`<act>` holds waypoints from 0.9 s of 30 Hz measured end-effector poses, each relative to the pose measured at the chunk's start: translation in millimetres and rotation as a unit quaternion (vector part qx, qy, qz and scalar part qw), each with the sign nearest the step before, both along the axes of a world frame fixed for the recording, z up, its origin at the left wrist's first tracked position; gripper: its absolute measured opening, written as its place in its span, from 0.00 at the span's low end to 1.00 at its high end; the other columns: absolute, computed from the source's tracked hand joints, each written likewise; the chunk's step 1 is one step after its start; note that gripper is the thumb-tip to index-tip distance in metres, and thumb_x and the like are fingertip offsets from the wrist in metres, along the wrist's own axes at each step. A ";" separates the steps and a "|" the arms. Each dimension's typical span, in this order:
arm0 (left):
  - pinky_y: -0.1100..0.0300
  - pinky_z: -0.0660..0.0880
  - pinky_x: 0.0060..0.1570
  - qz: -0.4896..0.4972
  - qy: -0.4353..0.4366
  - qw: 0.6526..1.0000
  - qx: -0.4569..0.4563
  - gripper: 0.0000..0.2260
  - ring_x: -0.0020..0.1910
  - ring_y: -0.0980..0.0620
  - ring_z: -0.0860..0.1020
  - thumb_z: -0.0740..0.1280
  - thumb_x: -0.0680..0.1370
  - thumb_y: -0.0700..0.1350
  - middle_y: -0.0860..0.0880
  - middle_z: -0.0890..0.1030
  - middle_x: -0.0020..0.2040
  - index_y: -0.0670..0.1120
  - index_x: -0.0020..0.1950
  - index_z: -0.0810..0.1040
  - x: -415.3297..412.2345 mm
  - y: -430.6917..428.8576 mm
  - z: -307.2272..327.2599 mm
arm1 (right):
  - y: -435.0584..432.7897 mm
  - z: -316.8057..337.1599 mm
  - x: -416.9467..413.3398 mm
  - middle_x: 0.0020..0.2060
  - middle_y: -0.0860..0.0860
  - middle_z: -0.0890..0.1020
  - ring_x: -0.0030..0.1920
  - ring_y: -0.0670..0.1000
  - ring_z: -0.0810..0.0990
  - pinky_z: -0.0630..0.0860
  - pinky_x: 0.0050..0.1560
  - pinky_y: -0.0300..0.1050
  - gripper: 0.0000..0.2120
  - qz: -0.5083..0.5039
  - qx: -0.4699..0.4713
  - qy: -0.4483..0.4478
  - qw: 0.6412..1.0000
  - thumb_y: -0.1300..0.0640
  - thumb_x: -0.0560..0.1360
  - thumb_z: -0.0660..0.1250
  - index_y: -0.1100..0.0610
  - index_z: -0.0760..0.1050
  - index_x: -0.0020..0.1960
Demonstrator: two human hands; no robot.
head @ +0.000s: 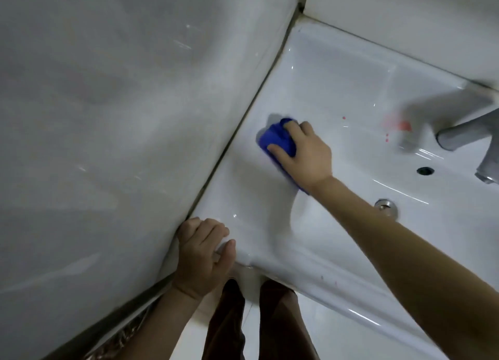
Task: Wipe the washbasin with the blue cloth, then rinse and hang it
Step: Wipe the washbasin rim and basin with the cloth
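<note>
A white ceramic washbasin (337, 84) fills the right half of the head view, set against a wall on its left. My right hand (305, 154) presses a bunched blue cloth (275, 140) flat on the basin's left ledge, close to the wall seam. Part of the cloth trails under my wrist. My left hand (205, 254) grips the basin's front left corner, fingers curled over the rim. The drain (386, 205) sits in the bowl, partly behind my right forearm.
A grey metal tap (464, 132) stands at the right edge, with an overflow hole (425, 171) below it. Reddish stains (399, 126) mark the ledge near the tap. A glossy white wall (121, 130) runs along the left. My legs and the pale floor show below.
</note>
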State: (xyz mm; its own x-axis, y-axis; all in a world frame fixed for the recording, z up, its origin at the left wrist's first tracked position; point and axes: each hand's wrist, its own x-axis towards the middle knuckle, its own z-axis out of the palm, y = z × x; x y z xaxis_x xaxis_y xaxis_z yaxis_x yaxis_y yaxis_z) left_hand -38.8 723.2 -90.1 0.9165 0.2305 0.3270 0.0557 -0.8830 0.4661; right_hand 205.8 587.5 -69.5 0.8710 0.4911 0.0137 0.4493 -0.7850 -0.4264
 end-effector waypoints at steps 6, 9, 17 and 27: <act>0.50 0.68 0.44 -0.009 0.030 0.999 -0.009 0.14 0.35 0.45 0.72 0.57 0.78 0.45 0.46 0.76 0.36 0.43 0.38 0.76 0.7 1.5 4.9 | -9.5 19.1 -124.4 0.52 0.47 0.75 0.47 0.51 0.77 0.70 0.41 0.44 0.21 0.148 -0.006 0.131 0.980 0.38 0.76 0.63 0.46 0.69 0.65; 0.51 0.66 0.45 -0.016 0.028 0.999 -0.011 0.13 0.35 0.45 0.70 0.56 0.78 0.44 0.46 0.74 0.35 0.42 0.38 0.75 1.7 2.0 10.1 | -18.8 28.1 -124.8 0.55 0.45 0.75 0.50 0.49 0.76 0.74 0.49 0.47 0.20 0.116 0.015 0.225 0.967 0.38 0.77 0.63 0.44 0.68 0.66; 0.50 0.66 0.44 -0.011 0.007 1.000 -0.011 0.11 0.36 0.45 0.67 0.58 0.78 0.41 0.46 0.70 0.34 0.44 0.35 0.71 1.9 0.4 10.0 | -123.7 54.2 -162.9 0.50 0.42 0.79 0.47 0.46 0.78 0.72 0.47 0.44 0.14 -0.089 -0.021 0.257 0.962 0.38 0.75 0.64 0.40 0.72 0.58; 0.54 0.65 0.45 -0.021 0.000 1.000 -0.008 0.13 0.36 0.46 0.69 0.57 0.79 0.44 0.49 0.73 0.33 0.45 0.35 0.72 0.5 4.9 7.7 | -60.1 47.6 -177.4 0.50 0.46 0.79 0.48 0.52 0.79 0.74 0.47 0.46 0.19 -0.100 -0.034 0.189 0.976 0.36 0.75 0.62 0.44 0.72 0.62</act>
